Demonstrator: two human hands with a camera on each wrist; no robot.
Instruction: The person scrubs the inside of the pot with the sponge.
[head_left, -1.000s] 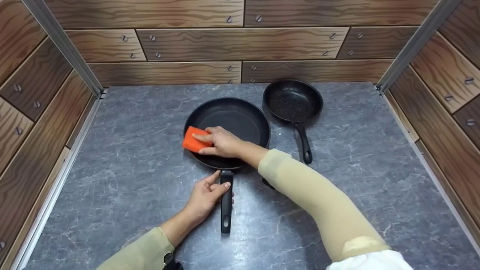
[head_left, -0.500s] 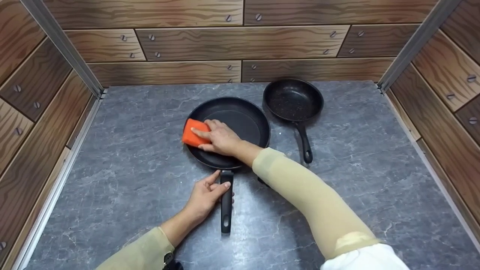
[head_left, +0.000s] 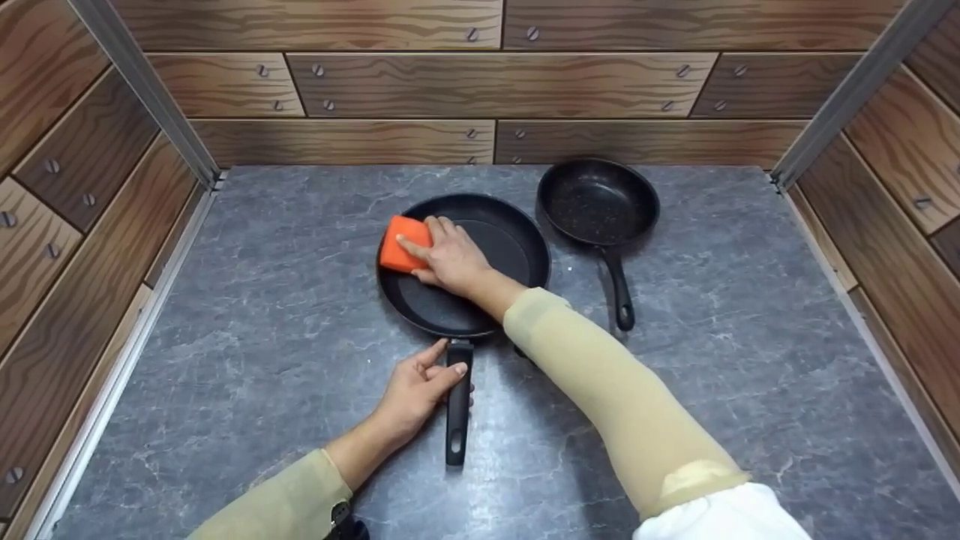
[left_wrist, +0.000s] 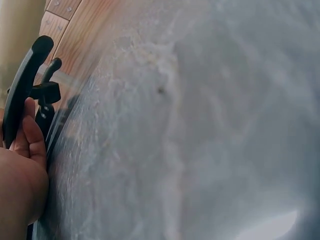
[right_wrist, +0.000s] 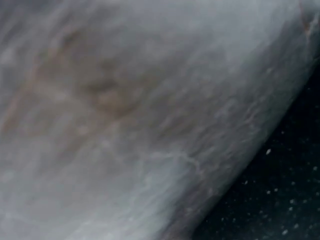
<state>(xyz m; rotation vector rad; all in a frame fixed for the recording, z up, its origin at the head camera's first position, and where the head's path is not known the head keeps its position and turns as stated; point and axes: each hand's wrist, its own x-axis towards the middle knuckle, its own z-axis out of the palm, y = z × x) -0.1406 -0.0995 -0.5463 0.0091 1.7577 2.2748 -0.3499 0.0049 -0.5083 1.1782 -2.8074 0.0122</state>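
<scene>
A large black frying pan (head_left: 450,304) lies on the grey marbled tabletop, its handle (head_left: 457,420) pointing toward me. My left hand (head_left: 412,394) grips that handle near the pan, thumb on top and fingers underneath. In the left wrist view, the hand (left_wrist: 22,175) curls around the dark handle (left_wrist: 22,90). Inside the pan, at its left wall, my right hand (head_left: 454,259) holds an orange sponge (head_left: 405,245), thumb and fingers spread over it. The right wrist view shows neither hand nor sponge, just blurred tabletop and a dark speckled surface (right_wrist: 270,200).
A smaller black speckled frying pan (head_left: 598,202) stands at the back right, close beside the large one, handle toward me. Wood-patterned walls (head_left: 502,86) with metal corner posts (head_left: 142,90) enclose the tabletop (head_left: 262,315) at the back and both sides.
My right hand has slid the orange sponge away from me along the left inner wall of the large frying pan. The left hand keeps its grip; the head view has shifted slightly.
</scene>
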